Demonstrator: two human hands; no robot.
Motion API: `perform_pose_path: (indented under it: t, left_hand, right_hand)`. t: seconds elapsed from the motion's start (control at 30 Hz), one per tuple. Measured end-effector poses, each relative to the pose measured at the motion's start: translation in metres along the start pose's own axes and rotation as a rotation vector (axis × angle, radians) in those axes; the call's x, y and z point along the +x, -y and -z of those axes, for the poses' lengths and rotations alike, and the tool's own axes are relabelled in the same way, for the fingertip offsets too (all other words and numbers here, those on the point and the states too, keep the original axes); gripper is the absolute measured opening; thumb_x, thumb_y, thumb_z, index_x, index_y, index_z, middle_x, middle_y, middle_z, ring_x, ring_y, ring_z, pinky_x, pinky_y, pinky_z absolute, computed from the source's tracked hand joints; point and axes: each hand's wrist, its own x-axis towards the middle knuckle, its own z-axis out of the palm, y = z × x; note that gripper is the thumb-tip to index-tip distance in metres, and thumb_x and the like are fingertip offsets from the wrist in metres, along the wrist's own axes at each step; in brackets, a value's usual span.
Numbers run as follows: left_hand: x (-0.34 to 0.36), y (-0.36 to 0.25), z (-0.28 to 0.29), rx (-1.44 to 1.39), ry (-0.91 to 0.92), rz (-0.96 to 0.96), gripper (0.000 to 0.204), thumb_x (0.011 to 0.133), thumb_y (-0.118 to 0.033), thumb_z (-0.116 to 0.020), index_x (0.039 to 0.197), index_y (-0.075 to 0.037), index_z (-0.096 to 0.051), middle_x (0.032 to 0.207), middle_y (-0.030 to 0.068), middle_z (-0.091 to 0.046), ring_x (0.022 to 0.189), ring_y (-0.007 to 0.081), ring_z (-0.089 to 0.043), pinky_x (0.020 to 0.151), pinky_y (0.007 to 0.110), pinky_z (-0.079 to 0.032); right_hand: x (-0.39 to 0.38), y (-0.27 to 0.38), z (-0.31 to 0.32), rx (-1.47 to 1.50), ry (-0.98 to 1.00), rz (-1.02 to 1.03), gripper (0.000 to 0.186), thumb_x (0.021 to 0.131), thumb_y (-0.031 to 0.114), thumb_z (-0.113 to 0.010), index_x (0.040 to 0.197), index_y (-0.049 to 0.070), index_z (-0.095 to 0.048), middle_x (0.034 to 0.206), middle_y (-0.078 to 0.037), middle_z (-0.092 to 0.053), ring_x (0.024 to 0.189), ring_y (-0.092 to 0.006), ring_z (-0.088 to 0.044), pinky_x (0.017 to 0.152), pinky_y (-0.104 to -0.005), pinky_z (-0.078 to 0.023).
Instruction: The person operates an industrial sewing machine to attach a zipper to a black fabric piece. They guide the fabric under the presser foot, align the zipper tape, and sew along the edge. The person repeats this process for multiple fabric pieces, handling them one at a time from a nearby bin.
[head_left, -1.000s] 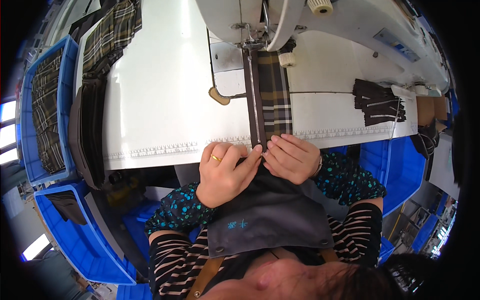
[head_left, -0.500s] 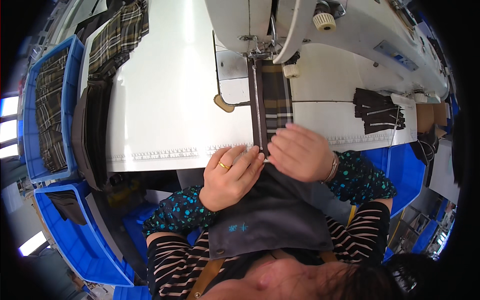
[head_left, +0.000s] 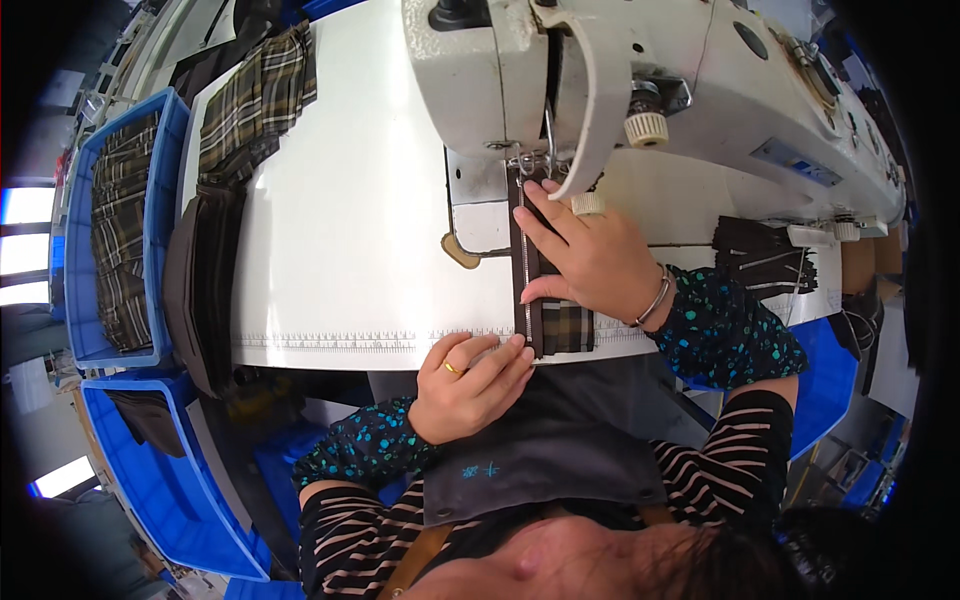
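**Both hands on plaid strip at the sewing machine**

Person sits at a white sewing table (head_left: pixel 340 260), w/ a white sewing machine (head_left: pixel 560 70) at 12 o'clock. A narrow plaid fabric strip (head_left: pixel 530 270), dark edge w/ a pale stitched line down it, runs from under the needle area straight back toward the table's near edge.

Right hand (head_left: pixel 590 255) lies flat on the strip, fingers stretched toward 11 o'clock, tips close to the presser foot; open, pressing down, not clasping. Bracelet on that wrist. Left hand (head_left: pixel 470 385) is at 6 o'clock of the strip, at the table edge, fingers curled, fingertips touching the strip's lower end where it drops off the table; looks like a light pinch, but can't tell for sure. Gold ring on one finger.

Dark fabric (head_left: pixel 560 440) lies in the person's lap, just below the left hand.

At 9 o'clock: blue bin (head_left: pixel 80 330) holding plaid pieces, plus a stack of plaid and dark cloth (head_left: pixel 235 150) on the table's left end. At 3 o'clock: small pile of dark pieces (head_left: pixel 760 255) on the table. Another blue bin (head_left: pixel 160 490) at 7 o'clock, lower down.
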Motion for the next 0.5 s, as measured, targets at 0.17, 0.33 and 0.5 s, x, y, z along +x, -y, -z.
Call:
perform_pose_path:
  t: [0.17,0.33,0.5]
  left_hand:
    - [-0.005,0.007,0.003,-0.080,0.025,0.029,0.042,0.074,-0.019,-0.086,0.114,-0.013,-0.079,0.121,0.0013,-0.073,0.107,0.0228,-0.065,0.094,0.042,-0.052]
    - [-0.003,0.056,0.056,0.282,0.064,0.286,0.049,0.082,-0.019,-0.083,0.129,-0.008,-0.072,0.135,0.0100,-0.068,0.125,0.0316,-0.060,0.105,0.048,-0.046]
    - [-0.016,0.160,0.148,0.856,-0.193,0.515,0.031,0.103,-0.019,-0.066,0.126,0.000,-0.070,0.130,0.0160,-0.071,0.122,0.0363,-0.065,0.106,0.044,-0.050]
  right_hand:
    - [0.009,0.005,0.006,-0.012,0.068,-0.006,0.085,0.077,0.058,-0.076,0.138,0.000,-0.062,0.148,-0.021,-0.057,0.134,-0.0364,-0.058,0.103,-0.0463,-0.049]
    - [0.004,0.004,0.005,-0.008,0.025,-0.007,0.089,0.073,0.059,-0.077,0.136,-0.002,-0.063,0.144,-0.022,-0.059,0.130,-0.0350,-0.058,0.110,-0.0483,-0.045]
    - [0.004,0.003,0.003,-0.032,0.031,0.002,0.092,0.072,0.059,-0.077,0.136,-0.004,-0.062,0.143,-0.022,-0.060,0.130,-0.0336,-0.058,0.114,-0.0491,-0.043]
